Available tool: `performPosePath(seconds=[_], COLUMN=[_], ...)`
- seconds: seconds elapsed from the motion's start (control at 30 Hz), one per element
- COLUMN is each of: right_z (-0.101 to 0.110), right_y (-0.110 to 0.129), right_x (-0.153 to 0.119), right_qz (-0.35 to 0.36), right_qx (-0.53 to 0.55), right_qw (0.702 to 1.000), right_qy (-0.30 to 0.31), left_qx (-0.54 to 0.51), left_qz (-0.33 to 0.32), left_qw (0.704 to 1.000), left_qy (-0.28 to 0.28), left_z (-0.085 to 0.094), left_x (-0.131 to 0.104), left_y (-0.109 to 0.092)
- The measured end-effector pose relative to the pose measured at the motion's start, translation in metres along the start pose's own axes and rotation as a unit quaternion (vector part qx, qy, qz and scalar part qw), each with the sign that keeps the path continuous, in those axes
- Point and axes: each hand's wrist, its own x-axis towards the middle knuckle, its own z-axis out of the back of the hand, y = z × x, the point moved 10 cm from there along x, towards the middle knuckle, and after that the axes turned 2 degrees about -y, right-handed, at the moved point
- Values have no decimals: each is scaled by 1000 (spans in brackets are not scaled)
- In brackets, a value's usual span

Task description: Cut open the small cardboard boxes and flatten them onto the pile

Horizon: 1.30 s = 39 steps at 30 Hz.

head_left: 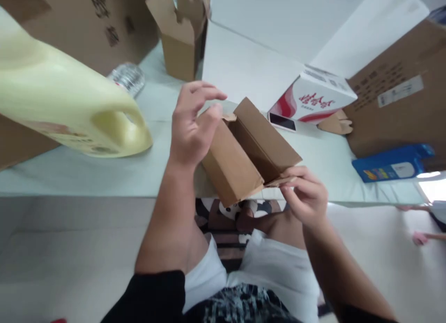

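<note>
A small brown cardboard box (232, 163) lies tilted at the table's front edge, its top open and a dark hollow inside. My right hand (306, 195) pinches a short flap at the box's near right end. Beside the far left end is my left hand (193, 123), fingers curved and apart from the thumb. The thumb is close to another small flap (229, 117); whether it touches the cardboard I cannot tell.
At left are a large pale yellow bottle (80, 100) and a clear plastic bottle (128, 78). An opened carton (179, 54) stands behind. To the right are a red-and-white box (313, 95), a phone (282, 122), a blue bottle (390, 164) and a big carton (400, 123).
</note>
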Motion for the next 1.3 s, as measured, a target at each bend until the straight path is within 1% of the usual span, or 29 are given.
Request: performPosePath(seconds=[0.03, 0.07, 0.1, 0.13, 0.2, 0.27, 0.33, 0.37, 0.47, 0.53, 0.57, 0.63, 0.73, 0.77, 0.83, 0.9, 0.97, 1.03, 1.1, 1.13, 1.2, 1.27, 1.3], right_z=[8, 14, 18, 19, 20, 21, 20, 17, 8, 9, 11, 18, 24, 24, 24, 21, 16, 11, 8, 7, 8, 12, 15], right_y=[-2, -3, -4, -5, -10, -20, -26, -26, -16, -8, -8, -15, -29, -32, -33, -31, -25, -18, -10, -8, -10, -18, -22], right_x=[-22, -40, -55, -67, -82, -90, -93, -93, -88, -84, -82, -81, -83, -84, -84, -84, -85, -86, -87, -88, -90, -92, -94], right_qz=[-17, -31, -41, -48, -58, -78, -93, -95, -70, -59, -68, -115, -190, -202, -203, -187, -157, -118, -83, -75, -86, -114, -125], right_qx=[-8, -23, -39, -51, -52, -20, 19, 29, -6, -56, -81, -118, -151, -156, -158, -142, -92, -32, -1, -3, -24, -37, -38], right_qw=[1000, 999, 998, 997, 997, 997, 995, 995, 997, 997, 994, 986, 969, 966, 965, 971, 981, 989, 992, 993, 993, 991, 990], right_qy=[0, 2, 7, 14, 16, 0, -18, -15, 18, 16, 3, -22, -41, -42, -46, -53, -69, -86, -92, -91, -79, -65, -57], left_qx=[50, 119, 205, 267, 333, 343, 331, 320, 263, 222, 205, 177, 159, 154, 141, 121, 95, 71, 55, 54, 63, 87, 99], left_qz=[-8, -23, -42, -67, -119, -155, -169, -172, -184, -205, -218, -238, -242, -237, -223, -208, -191, -169, -154, -148, -149, -153, -156], left_qw=[998, 990, 969, 946, 905, 889, 888, 891, 912, 923, 925, 928, 933, 935, 942, 949, 958, 971, 982, 986, 987, 984, 983], left_qy=[26, 68, 130, 172, 236, 261, 270, 272, 255, 240, 234, 225, 213, 212, 208, 205, 190, 156, 91, 60, 8, -15, -17], left_z=[-8, -19, -33, -44, -59, -64, -64, -63, -57, -54, -53, -53, -53, -53, -52, -50, -47, -42, -33, -28, -21, -20, -21], left_x=[0, -2, -6, -11, -22, -28, -29, -28, -22, -21, -21, -22, -24, -25, -26, -29, -32, -34, -35, -35, -37, -41, -43], left_y=[9, 19, 31, 41, 54, 58, 57, 56, 49, 43, 41, 39, 38, 38, 34, 28, 22, 20, 21, 23, 27, 31, 32])
